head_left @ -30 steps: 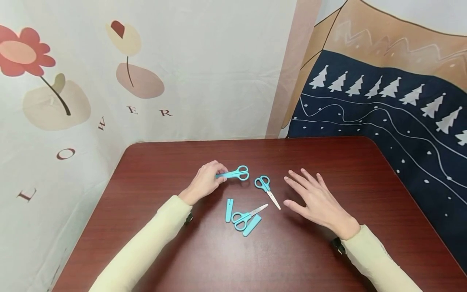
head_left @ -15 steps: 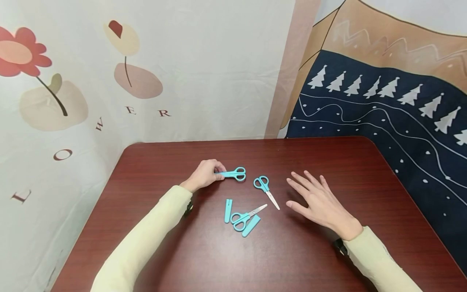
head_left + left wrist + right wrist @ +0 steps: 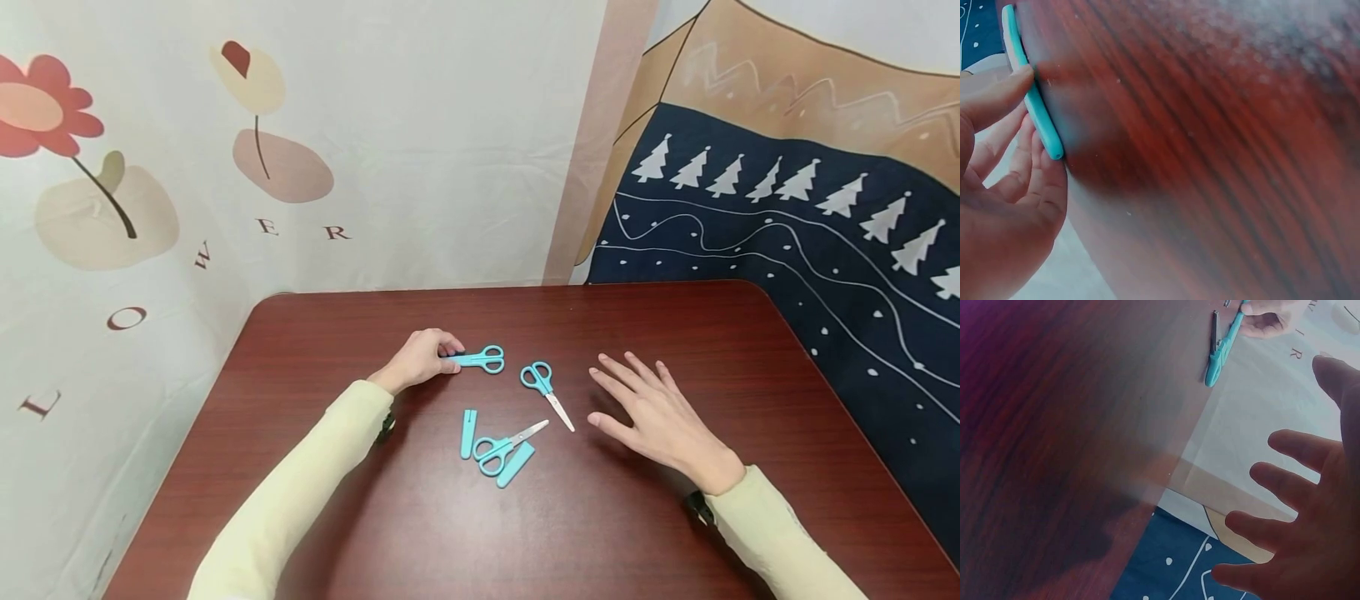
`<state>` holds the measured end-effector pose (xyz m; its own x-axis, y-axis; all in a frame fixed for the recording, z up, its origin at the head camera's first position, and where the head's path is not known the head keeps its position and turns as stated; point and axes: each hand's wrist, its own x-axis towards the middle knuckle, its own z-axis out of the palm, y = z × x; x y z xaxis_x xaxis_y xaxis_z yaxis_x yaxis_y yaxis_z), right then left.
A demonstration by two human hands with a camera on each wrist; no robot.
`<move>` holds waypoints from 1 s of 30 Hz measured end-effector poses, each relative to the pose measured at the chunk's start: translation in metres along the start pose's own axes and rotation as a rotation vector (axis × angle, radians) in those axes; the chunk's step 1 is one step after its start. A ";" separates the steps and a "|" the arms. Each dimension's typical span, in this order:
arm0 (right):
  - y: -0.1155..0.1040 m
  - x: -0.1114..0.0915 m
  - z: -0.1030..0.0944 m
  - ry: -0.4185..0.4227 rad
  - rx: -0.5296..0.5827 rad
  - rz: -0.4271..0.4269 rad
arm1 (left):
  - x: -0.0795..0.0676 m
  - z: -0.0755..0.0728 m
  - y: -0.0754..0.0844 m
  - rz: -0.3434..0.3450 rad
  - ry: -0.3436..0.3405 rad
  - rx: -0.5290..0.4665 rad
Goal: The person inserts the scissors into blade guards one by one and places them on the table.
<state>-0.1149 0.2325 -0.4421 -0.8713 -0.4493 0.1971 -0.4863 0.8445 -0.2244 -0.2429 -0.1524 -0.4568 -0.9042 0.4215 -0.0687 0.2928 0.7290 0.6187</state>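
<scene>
My left hand (image 3: 418, 358) pinches a pair of turquoise scissors (image 3: 480, 359) by its sheathed blade end, the handle loops pointing right. In the left wrist view the thumb lies on one side of the turquoise sheath (image 3: 1042, 122) and the fingers on the other. My right hand (image 3: 660, 415) is spread over the table's right side, fingers straight, holding nothing. Between the hands lies a second pair of scissors (image 3: 547, 396), blades bare. Nearer the front, a third pair of scissors (image 3: 510, 448) lies with bare blades pointing up and right.
Two loose turquoise sheaths lie near the third scissors: one upright sheath (image 3: 468, 433) to its left, one slanted sheath (image 3: 516, 465) to its lower right. The dark red wooden table (image 3: 360, 517) ends at the back against a printed curtain (image 3: 450, 167).
My left hand has drawn slightly left with the sheathed scissors. The right hand stays spread in nearly the same place. The scissors and sheaths on the table lie as before.
</scene>
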 end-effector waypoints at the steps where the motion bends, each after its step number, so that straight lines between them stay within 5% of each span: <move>1: 0.000 0.000 0.000 -0.002 0.002 0.000 | -0.002 0.000 0.000 0.002 0.005 -0.002; 11: -0.005 0.004 0.001 -0.034 0.011 -0.013 | -0.038 -0.004 0.016 0.088 0.109 0.028; 30: -0.018 0.031 0.011 -0.132 0.092 -0.160 | -0.102 0.009 0.044 0.184 0.166 0.090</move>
<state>-0.1337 0.2008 -0.4423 -0.7806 -0.6149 0.1120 -0.6178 0.7317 -0.2880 -0.1349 -0.1583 -0.4297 -0.8693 0.4632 0.1723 0.4773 0.6962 0.5362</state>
